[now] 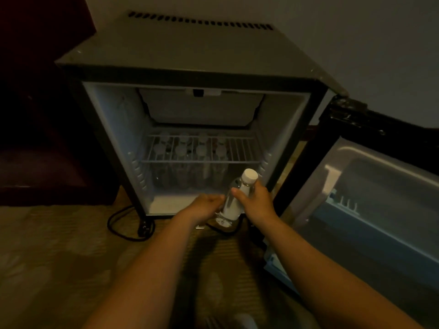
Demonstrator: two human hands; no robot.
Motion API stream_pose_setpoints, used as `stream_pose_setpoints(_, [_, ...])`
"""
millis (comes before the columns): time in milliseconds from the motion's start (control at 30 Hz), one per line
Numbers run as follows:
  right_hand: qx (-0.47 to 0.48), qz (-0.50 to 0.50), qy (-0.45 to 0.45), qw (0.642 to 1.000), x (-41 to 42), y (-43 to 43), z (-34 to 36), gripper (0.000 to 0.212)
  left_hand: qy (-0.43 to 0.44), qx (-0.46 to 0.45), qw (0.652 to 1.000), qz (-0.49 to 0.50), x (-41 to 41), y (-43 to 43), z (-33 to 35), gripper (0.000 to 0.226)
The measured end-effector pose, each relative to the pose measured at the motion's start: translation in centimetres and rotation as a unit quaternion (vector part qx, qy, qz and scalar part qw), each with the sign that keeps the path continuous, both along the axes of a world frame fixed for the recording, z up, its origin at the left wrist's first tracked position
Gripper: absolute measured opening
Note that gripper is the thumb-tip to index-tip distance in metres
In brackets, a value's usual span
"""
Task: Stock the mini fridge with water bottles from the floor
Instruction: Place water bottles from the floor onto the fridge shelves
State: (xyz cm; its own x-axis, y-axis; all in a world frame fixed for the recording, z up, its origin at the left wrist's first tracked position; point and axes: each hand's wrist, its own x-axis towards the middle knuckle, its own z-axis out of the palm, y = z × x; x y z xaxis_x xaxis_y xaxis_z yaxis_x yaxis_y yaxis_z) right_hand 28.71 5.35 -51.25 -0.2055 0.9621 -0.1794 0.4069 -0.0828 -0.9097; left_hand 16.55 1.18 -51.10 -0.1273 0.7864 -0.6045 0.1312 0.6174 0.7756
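The mini fridge (190, 55) stands open in front of me, its door (370, 186) swung out to the right. A clear water bottle with a white cap (237, 198) is tilted at the fridge's lower front edge. My right hand (256, 200) grips its upper body. My left hand (206, 207) touches the bottle's lower left side with fingers curled. Several bottles (187, 172) stand on the fridge floor under the wire shelf (240, 150), filling the back and left.
A black power cable (126, 224) loops on the carpet at the fridge's lower left. Dark wooden furniture (35, 138) stands to the left. The door's inner shelf (356, 210) sits low at the right. Patterned carpet (59, 257) lies in front.
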Motion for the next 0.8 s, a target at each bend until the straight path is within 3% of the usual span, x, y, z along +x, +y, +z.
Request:
stream_pose_setpoints(267, [0.017,-0.044,-0.052,0.998,-2.2,2.8,-3.0,0.043,-0.097,-0.021,0.992,0.077,-0.1,3.2,-4.3,0.039])
stream_pose_setpoints(433, [0.013,-0.059,-0.080,0.995,-3.2,5.2,-4.8,0.042,-0.111,-0.057,0.984,0.125,-0.1,6.1,-6.6,0.049])
stream_pose_setpoints(800, [0.025,-0.062,-0.097,0.993,-3.4,7.0,-7.7,0.045,-0.185,-0.077,0.961,0.192,0.3,8.8,-9.2,0.047])
